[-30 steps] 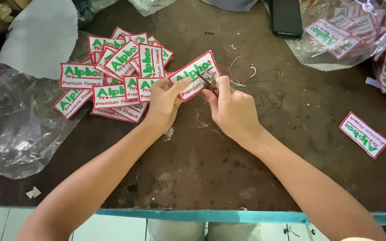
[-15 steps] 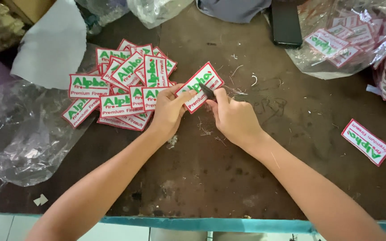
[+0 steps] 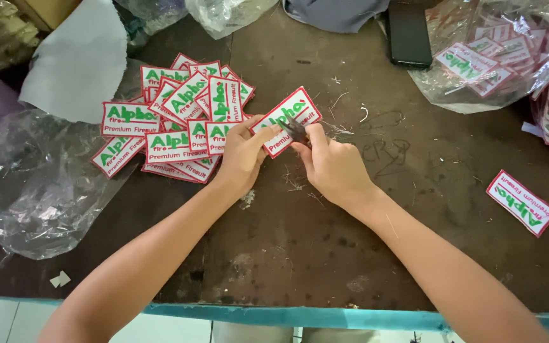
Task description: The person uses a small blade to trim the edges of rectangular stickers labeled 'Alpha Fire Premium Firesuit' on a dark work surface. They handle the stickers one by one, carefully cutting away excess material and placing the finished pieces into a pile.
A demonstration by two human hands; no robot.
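My left hand (image 3: 241,154) pinches the lower left edge of a white embroidered patch (image 3: 281,111) with a red border and green lettering, held just above the brown table. My right hand (image 3: 330,166) grips a small dark thread snipper (image 3: 295,129) whose tip rests on the patch's face. Just left of my hands lies a heap of several identical patches (image 3: 173,121). Cut thread scraps (image 3: 344,127) lie scattered on the table beside my right hand.
A single patch (image 3: 521,202) lies alone at the right. A clear bag with more patches (image 3: 487,60) sits at the back right, beside a black phone (image 3: 408,35). Crumpled clear plastic (image 3: 33,184) covers the left side. The table's teal front edge (image 3: 287,314) runs below.
The view has drifted slightly. My hands keep hold of the patch and the snipper; the snipper's tip has shifted a little along the patch's face.
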